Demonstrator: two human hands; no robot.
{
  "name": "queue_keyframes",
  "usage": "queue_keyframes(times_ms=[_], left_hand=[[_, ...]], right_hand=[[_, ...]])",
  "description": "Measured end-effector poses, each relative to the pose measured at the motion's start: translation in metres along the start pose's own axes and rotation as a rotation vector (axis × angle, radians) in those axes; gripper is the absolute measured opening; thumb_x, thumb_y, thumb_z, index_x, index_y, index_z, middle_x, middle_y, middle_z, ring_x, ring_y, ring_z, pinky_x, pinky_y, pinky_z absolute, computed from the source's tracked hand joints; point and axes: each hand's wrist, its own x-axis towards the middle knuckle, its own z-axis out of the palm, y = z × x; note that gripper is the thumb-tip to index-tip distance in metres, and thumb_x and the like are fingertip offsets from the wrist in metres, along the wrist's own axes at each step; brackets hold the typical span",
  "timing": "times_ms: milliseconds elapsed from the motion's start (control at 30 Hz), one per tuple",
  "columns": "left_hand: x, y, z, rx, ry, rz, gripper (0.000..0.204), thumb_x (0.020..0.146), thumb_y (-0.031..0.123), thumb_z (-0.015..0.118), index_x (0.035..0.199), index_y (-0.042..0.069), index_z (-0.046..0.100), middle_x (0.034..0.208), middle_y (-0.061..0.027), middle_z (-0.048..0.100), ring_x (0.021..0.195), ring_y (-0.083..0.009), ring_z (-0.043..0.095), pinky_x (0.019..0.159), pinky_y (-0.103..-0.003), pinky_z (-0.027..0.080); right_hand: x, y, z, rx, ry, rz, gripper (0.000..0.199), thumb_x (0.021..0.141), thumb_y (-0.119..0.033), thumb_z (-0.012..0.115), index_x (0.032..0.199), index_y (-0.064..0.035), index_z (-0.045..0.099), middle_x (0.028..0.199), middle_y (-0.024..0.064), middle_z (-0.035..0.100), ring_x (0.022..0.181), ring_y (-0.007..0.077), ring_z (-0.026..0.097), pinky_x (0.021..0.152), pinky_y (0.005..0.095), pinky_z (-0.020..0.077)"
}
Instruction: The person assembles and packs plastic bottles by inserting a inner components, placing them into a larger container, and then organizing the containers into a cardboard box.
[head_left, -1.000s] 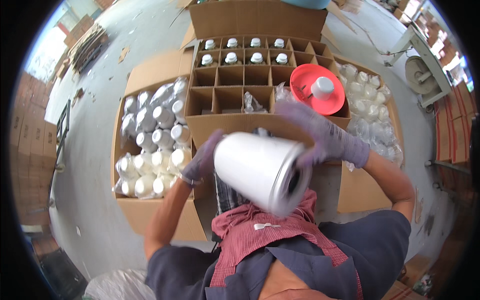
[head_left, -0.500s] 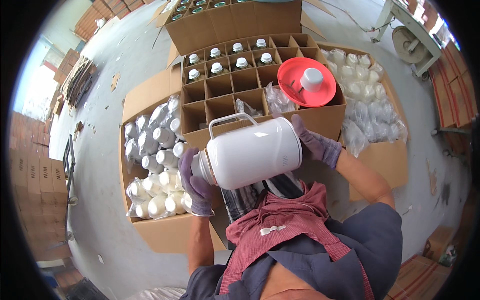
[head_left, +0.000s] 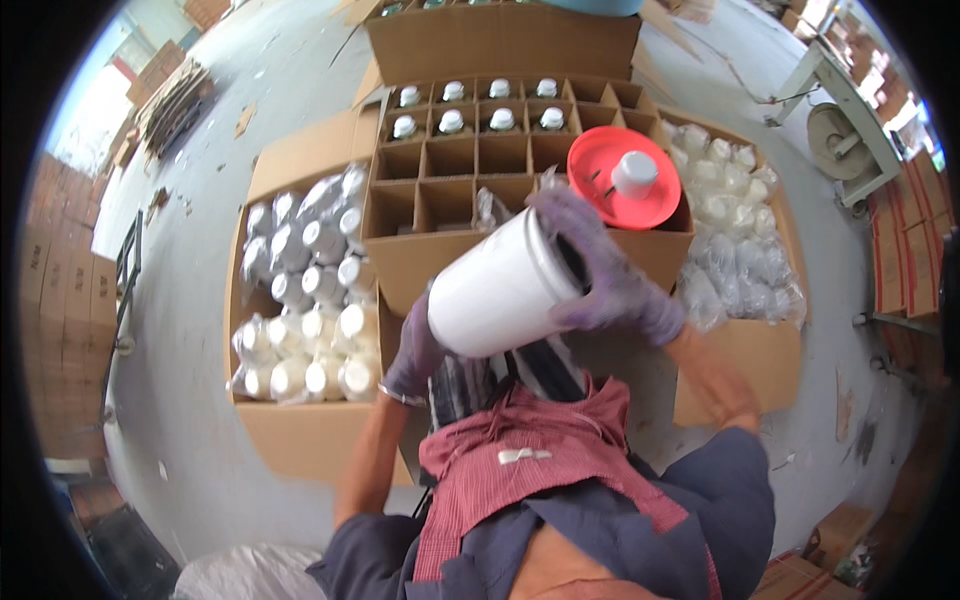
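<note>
**White flask body held tilted in both gloved hands over the divided carton**

I have the white flask body (head_left: pixel 505 285) in mid-air, just in front of my chest and above the near edge of the divided carton (head_left: pixel 470 185). It lies tilted, its open dark mouth turned up and to the right. My right hand (head_left: pixel 610 275), in a purple glove, wraps over the rim at that mouth, fingers closed on the flask. My left hand (head_left: pixel 415 350), also gloved, cups the lower end from beneath, closed against it.

I judge the shell to be stiff and smooth, probably light for its bulk (it looks hollow, a casing more than a solid thing). The glossy wall looks slippery, so the rim and the base edge look like the sound places to hold; a grip round the plain middle could slide. If there is a glass liner inside, which I cannot see, knocks would matter.

A red lid (head_left: pixel 625 178) with a white cap lies on the carton's right corner. Several far cells hold white-topped flasks (head_left: pixel 475 105). The open boxes either side hold bagged white parts (head_left: pixel 305 300).
</note>
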Motion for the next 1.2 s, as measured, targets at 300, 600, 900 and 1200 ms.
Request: queue_keyframes(times_ms=[300, 600, 900, 1200], left_hand=[[-0.049, -0.040, 0.049, -1.302, -0.662, -0.430, 0.049, 0.099, 0.038, 0.043, 0.131, 0.001, 0.046, 0.110, -0.0186, 0.062, 0.087, -0.0273, 0.064, 0.071, -0.037, 0.053], [-0.094, 0.023, 0.087, -2.129, -0.015, -0.910, 0.049, 0.103, 0.040, 0.037, 0.133, 0.003, 0.044, 0.123, -0.0187, 0.057, 0.099, -0.0304, 0.062, 0.072, -0.041, 0.057], [-0.125, -0.011, 0.036, -0.500, -0.419, -0.109, 0.044, 0.090, 0.026, 0.060, 0.125, -0.001, 0.055, 0.120, -0.0186, 0.061, 0.107, -0.0350, 0.061, 0.094, -0.043, 0.050], [-0.043, -0.061, -0.047, -0.803, 0.310, -0.909, 0.032, 0.102, 0.025, 0.046, 0.116, 0.000, 0.059, 0.100, -0.0118, 0.066, 0.089, -0.0187, 0.066, 0.078, -0.032, 0.056]], right_hand=[[0.044, -0.088, -0.008, 0.132, -0.330, -0.580, 0.076, 0.058, -0.046, 0.083, 0.117, -0.0046, 0.059, 0.133, 0.0221, 0.046, 0.124, 0.0419, 0.044, 0.101, 0.0527, 0.0377], [0.043, 0.209, -0.044, -0.723, 0.063, 0.523, 0.084, 0.072, -0.063, 0.067, 0.139, -0.0166, 0.045, 0.137, 0.0178, 0.046, 0.130, 0.0374, 0.039, 0.108, 0.0517, 0.0301], [0.150, 0.261, -0.007, -0.860, -0.069, 0.470, 0.052, 0.084, -0.046, 0.062, 0.127, -0.0169, 0.056, 0.125, 0.0118, 0.056, 0.124, 0.0319, 0.049, 0.103, 0.0478, 0.0376], [0.184, 0.383, -0.001, -0.829, -0.265, 0.864, 0.066, 0.076, -0.040, 0.073, 0.132, -0.0155, 0.048, 0.124, 0.0226, 0.054, 0.114, 0.0371, 0.058, 0.094, 0.0451, 0.0485]])
